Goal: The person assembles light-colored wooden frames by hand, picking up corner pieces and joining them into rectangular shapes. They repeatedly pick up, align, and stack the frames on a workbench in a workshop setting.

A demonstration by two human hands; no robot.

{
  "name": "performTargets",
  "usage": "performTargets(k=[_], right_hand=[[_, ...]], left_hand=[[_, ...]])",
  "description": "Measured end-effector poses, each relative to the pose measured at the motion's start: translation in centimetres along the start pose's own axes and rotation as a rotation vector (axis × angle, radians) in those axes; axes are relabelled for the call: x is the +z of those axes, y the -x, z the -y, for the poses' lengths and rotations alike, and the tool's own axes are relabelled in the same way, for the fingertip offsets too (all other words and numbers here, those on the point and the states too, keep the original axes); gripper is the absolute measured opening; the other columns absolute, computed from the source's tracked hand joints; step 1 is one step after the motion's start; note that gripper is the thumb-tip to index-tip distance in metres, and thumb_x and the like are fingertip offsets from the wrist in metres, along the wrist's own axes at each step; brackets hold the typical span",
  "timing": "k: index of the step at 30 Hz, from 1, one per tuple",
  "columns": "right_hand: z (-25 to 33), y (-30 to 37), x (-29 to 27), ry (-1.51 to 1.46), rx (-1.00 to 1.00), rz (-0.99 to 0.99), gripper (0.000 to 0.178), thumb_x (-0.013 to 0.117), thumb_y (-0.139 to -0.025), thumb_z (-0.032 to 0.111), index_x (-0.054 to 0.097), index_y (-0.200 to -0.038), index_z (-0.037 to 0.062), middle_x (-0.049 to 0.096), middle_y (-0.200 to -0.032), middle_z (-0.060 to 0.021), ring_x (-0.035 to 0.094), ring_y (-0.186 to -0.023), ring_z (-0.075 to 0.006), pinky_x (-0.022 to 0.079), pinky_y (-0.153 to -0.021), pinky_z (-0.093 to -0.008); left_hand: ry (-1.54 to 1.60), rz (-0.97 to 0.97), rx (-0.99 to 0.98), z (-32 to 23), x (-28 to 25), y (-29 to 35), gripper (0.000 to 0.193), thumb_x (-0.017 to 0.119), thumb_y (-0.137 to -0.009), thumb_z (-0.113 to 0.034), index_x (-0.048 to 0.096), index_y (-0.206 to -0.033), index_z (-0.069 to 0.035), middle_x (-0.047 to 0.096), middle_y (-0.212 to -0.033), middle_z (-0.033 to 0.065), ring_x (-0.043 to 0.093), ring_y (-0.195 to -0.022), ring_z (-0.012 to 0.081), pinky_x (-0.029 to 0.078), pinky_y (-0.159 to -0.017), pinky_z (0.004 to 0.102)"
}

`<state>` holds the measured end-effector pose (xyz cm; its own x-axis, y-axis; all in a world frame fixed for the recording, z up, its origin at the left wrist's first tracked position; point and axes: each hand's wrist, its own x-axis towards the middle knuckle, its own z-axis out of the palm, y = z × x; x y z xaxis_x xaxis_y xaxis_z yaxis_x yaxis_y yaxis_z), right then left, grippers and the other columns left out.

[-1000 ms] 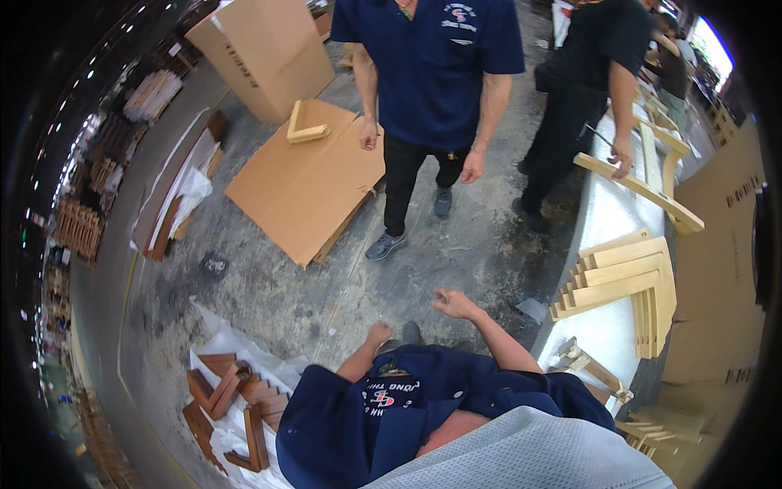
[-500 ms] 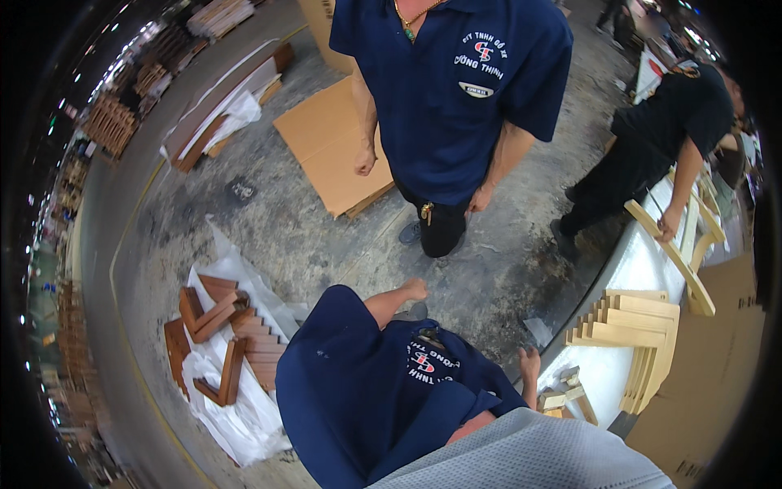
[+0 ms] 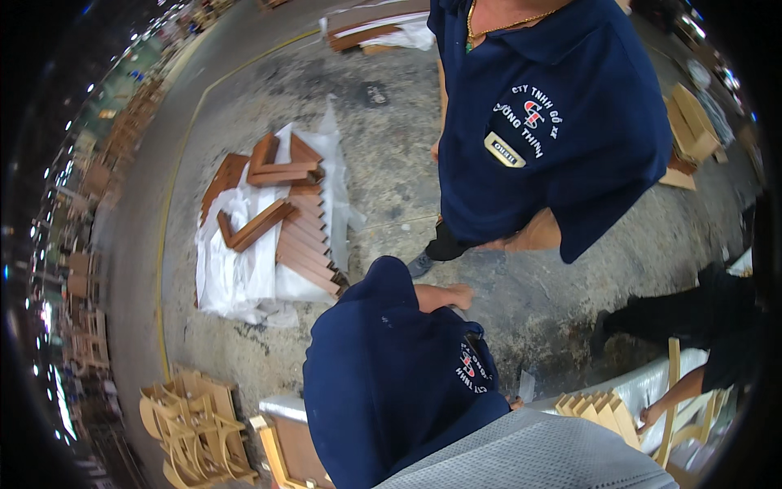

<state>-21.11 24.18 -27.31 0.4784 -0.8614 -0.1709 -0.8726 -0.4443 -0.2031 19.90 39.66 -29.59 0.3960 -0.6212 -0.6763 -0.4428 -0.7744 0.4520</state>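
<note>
My left hand (image 3: 460, 295) hangs in front of my navy shirt, its fingers loosely curled, with nothing seen in them. Of my right hand (image 3: 516, 403) only a small part shows past my shirt and a grey mesh fabric (image 3: 521, 452); its fingers are hidden. It is near the stacked pale wooden pieces (image 3: 599, 411) on a wrapped surface (image 3: 554, 399). On the floor to my left, reddish-brown angled wooden pieces (image 3: 305, 224) lie in a row on white sheeting (image 3: 236, 281), with several loose ones on top.
A person in a navy shirt (image 3: 570, 187) stands close in front of me. At the right, another person's hand (image 3: 649, 419) is by a pale wooden bar (image 3: 671, 399). Curved pale wooden frames (image 3: 195, 428) stand at the lower left, beside a pale-edged brown panel (image 3: 297, 448).
My view has swung left, bringing the curved frames into sight. The person in front now leans and turns, one arm bent. My left hand still hangs curled; my right hand is more covered.
</note>
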Motion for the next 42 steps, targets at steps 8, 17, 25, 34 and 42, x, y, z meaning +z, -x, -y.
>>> performTargets(k=[8,17,25,34,42], right_hand=[[-2.2,-2.8,-0.6,-0.234,0.052,-0.25,0.073,0.068,-0.085,0.026,0.034,-0.144,0.0003,0.059,-0.115,-0.0252,0.061,-0.1,-0.0429,0.048,-0.088,-0.0488],[-7.7,-4.1,0.7,-0.759,0.36,-0.052,0.061,0.064,-0.089,0.031,0.044,-0.134,-0.0041,0.062,-0.111,-0.0213,0.065,-0.091,-0.0331,0.053,-0.076,-0.0403],[-10.7,-6.3,2.9,-0.844,0.319,0.115,0.054,0.06,-0.092,0.031,0.049,-0.131,-0.0053,0.065,-0.104,-0.0192,0.068,-0.08,-0.0269,0.056,-0.065,-0.0334],[-2.6,-2.8,-5.1,-0.971,0.404,-0.07,0.078,0.057,-0.094,0.028,0.011,-0.153,0.0072,0.064,-0.106,-0.0243,0.068,-0.077,-0.029,0.055,-0.061,-0.035],[-6.5,-6.3,-5.1,-1.165,0.602,0.023,0.086,0.062,-0.092,0.03,0.005,-0.155,0.0118,0.058,-0.124,-0.0233,0.066,-0.098,-0.034,0.056,-0.076,-0.0395]], left_hand=[[-0.012,-0.043,-0.106,2.2,2.1,2.5,0.036,0.056,-0.084,-0.017,0.068,-0.113,0.002,0.066,-0.113,0.0234,0.063,-0.108,0.0392,0.051,-0.088,0.0483],[0.096,-0.128,-0.032,1.1,2.4,3.4,0.037,0.058,-0.077,-0.016,0.069,-0.106,0.003,0.068,-0.107,0.0244,0.065,-0.102,0.0388,0.052,-0.086,0.0461],[0.042,-0.101,0.0,0.9,1.9,3.9,0.039,0.057,-0.078,-0.017,0.069,-0.111,0.0,0.066,-0.114,0.0238,0.062,-0.11,0.0376,0.05,-0.091,0.0466],[0.138,-0.163,-0.046,1.5,3.9,2.9,0.04,0.056,-0.078,-0.014,0.068,-0.111,0.004,0.066,-0.114,0.0252,0.062,-0.11,0.0395,0.051,-0.092,0.0465],[0.07,-0.077,-0.038,-0.7,2.9,2.5,0.039,0.055,-0.083,-0.019,0.068,-0.114,0.0,0.065,-0.118,0.0226,0.058,-0.118,0.0357,0.048,-0.097,0.0451]])
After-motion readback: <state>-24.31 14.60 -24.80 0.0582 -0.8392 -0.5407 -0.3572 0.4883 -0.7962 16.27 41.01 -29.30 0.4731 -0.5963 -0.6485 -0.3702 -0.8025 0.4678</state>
